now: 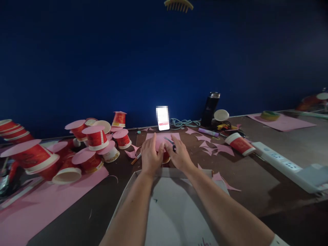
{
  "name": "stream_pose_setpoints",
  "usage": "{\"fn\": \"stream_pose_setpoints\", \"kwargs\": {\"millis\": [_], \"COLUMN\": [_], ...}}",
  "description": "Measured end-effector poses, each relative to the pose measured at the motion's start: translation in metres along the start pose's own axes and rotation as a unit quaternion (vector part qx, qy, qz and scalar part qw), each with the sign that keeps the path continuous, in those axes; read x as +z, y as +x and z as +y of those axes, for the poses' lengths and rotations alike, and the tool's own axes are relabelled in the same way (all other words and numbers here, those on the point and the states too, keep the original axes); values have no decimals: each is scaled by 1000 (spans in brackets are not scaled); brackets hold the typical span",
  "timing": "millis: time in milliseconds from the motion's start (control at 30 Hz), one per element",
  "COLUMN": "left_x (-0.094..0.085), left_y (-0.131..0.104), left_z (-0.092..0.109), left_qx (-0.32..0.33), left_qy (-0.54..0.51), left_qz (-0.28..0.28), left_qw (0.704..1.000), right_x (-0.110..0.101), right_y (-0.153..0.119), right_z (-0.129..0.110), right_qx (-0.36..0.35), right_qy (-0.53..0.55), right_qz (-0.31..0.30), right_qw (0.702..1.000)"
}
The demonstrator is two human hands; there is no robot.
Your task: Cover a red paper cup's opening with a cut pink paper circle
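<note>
My left hand (151,153) and my right hand (180,153) meet at the middle of the table, thumbs close together. Between them a red paper cup (166,158) shows in part, my hands closed about its two sides; the fingertips are partly hidden. Pink paper (162,137) lies at and just beyond my fingers, and I cannot tell how much of it touches the cup. Scissors with a dark handle (174,148) lie on the pink paper by my right hand, partly covered by its fingers.
Left stand several red cups topped with pink discs (95,130). A lit phone (163,118) leans at the wall. On the right are pink scraps (224,149), a glue stick (208,132), a dark flask (210,109), a tipped cup (240,144) and a power strip (278,162). A white box (179,201) lies under my forearms.
</note>
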State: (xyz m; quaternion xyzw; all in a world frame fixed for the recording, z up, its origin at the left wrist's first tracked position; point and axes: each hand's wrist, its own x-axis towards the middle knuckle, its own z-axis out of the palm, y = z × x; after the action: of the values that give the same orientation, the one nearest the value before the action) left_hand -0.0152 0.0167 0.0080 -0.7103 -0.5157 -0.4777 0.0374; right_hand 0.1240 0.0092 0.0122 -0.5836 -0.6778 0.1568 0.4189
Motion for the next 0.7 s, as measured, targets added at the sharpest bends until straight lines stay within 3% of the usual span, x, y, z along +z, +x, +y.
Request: {"fn": "stream_pose_setpoints", "kwargs": {"millis": [700], "left_x": [3], "left_y": [-2], "left_z": [-3], "left_qx": [-37], "left_qy": [-42], "left_qz": [-20], "left_qw": [998], "right_x": [4], "right_y": [3], "right_z": [7], "right_qx": [27], "right_qy": [-2], "right_qz": [0], "right_qw": [1000]}}
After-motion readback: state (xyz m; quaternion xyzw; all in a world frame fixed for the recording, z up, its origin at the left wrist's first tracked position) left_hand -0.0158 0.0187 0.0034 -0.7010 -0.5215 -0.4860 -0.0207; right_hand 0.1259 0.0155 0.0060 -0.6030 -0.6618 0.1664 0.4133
